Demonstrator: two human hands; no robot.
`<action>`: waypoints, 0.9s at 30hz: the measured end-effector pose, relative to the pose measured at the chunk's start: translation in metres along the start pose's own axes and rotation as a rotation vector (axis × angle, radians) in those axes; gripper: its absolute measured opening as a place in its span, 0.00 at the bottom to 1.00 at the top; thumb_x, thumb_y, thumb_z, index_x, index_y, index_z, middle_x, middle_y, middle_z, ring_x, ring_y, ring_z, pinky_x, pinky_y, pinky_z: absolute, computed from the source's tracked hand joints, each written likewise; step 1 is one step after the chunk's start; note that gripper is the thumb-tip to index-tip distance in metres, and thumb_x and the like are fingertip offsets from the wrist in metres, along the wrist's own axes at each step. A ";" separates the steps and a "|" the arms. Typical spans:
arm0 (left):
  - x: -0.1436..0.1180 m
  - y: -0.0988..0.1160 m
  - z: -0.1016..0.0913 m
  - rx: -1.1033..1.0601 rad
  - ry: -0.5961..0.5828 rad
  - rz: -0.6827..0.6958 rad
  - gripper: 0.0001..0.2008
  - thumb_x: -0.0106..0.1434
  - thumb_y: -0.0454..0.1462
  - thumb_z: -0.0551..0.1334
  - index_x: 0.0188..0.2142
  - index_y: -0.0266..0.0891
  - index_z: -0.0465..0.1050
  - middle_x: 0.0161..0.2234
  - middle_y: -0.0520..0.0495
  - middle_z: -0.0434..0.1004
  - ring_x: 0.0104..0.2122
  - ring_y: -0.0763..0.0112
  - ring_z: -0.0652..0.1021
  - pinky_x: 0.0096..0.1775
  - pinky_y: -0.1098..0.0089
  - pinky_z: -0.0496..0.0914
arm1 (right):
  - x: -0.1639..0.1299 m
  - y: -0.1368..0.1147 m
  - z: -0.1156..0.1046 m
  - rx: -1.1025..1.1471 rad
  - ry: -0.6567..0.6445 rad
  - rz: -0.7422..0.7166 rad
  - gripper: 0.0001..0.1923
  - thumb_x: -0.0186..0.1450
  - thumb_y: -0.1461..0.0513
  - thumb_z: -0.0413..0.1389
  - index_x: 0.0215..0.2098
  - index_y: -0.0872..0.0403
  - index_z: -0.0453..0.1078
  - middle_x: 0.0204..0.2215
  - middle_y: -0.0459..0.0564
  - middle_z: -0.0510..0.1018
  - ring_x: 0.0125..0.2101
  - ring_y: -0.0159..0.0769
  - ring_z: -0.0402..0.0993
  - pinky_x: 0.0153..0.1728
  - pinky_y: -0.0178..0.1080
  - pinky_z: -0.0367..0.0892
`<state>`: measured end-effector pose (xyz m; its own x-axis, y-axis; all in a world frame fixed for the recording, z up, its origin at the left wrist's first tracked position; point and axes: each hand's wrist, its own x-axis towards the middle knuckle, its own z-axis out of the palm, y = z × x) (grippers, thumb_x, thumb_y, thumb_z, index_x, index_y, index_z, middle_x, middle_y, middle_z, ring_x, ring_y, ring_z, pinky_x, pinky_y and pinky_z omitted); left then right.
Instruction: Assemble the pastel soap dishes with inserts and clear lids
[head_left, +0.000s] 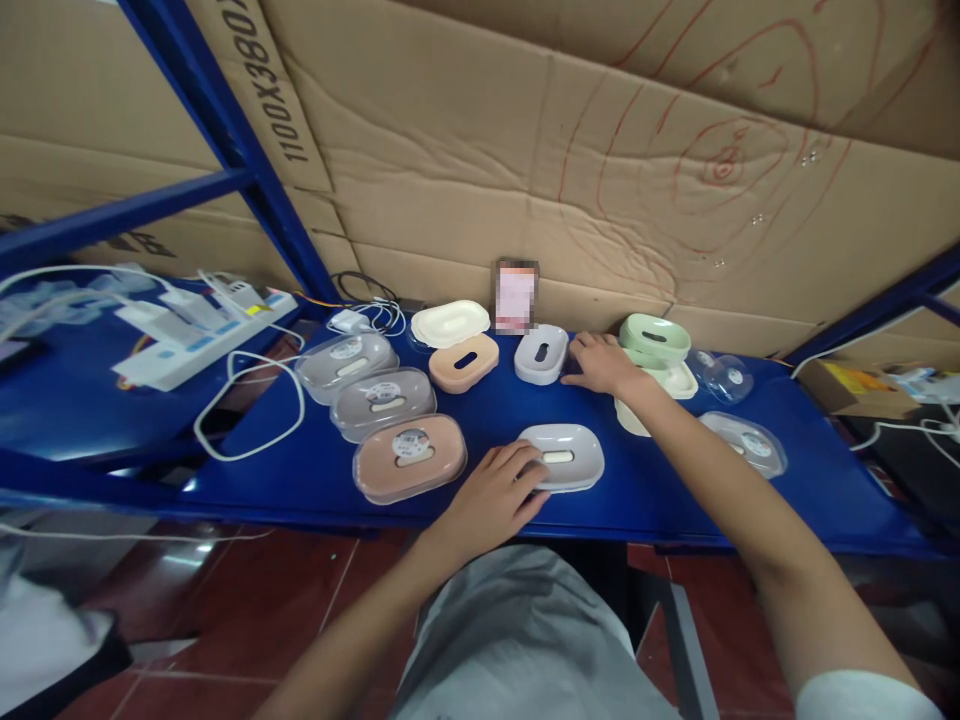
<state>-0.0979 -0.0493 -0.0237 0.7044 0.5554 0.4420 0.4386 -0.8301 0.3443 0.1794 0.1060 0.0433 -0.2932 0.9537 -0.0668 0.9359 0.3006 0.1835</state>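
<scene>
Reaching two ways at once: left hand (491, 492) lies flat, fingers spread, on the near-left rim of the grey soap dish (562, 457) at the front of the blue table (300, 480), pressing, not pinching. Right hand (600, 363), arm stretched forward, rests loosely curled beside the small grey insert (541, 354), touching its edge. Risk: the extended forearm sweeps over the cream tray (637, 415), and could knock it or the green dish (655, 338).
</scene>
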 end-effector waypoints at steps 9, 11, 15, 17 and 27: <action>-0.002 0.000 0.004 -0.061 0.171 -0.051 0.05 0.72 0.37 0.67 0.42 0.38 0.74 0.66 0.31 0.66 0.69 0.46 0.70 0.66 0.48 0.72 | -0.031 -0.017 -0.006 0.169 0.022 -0.092 0.25 0.71 0.55 0.63 0.62 0.55 0.67 0.59 0.62 0.79 0.55 0.56 0.78 0.61 0.57 0.62; -0.003 0.000 0.004 -0.075 0.162 -0.067 0.05 0.71 0.36 0.68 0.43 0.38 0.74 0.67 0.31 0.65 0.69 0.45 0.69 0.66 0.48 0.72 | -0.046 -0.016 -0.010 0.213 0.042 -0.126 0.23 0.72 0.55 0.61 0.62 0.53 0.68 0.59 0.60 0.80 0.56 0.56 0.78 0.63 0.59 0.60; -0.003 0.001 0.004 -0.091 0.144 -0.102 0.08 0.71 0.36 0.68 0.46 0.39 0.72 0.67 0.31 0.65 0.69 0.45 0.70 0.67 0.47 0.72 | -0.085 -0.022 -0.007 0.302 0.085 -0.179 0.16 0.74 0.58 0.57 0.59 0.50 0.71 0.57 0.56 0.82 0.58 0.53 0.78 0.66 0.60 0.59; -0.002 0.002 0.004 -0.100 0.136 -0.112 0.11 0.70 0.36 0.68 0.50 0.40 0.71 0.68 0.31 0.63 0.69 0.45 0.69 0.67 0.46 0.72 | -0.098 -0.029 0.001 0.337 0.105 -0.187 0.14 0.75 0.59 0.55 0.57 0.50 0.72 0.55 0.55 0.83 0.57 0.51 0.79 0.67 0.59 0.61; 0.001 0.001 0.001 -0.120 0.094 -0.098 0.11 0.69 0.34 0.67 0.48 0.40 0.70 0.61 0.35 0.70 0.69 0.47 0.69 0.67 0.48 0.72 | -0.102 -0.032 0.037 0.614 0.214 -0.130 0.27 0.79 0.47 0.49 0.70 0.48 0.69 0.71 0.59 0.70 0.71 0.52 0.67 0.71 0.59 0.63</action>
<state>-0.0964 -0.0497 -0.0239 0.6039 0.6403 0.4746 0.4288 -0.7630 0.4837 0.1867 -0.0012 0.0082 -0.3845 0.9097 0.1571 0.8129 0.4142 -0.4095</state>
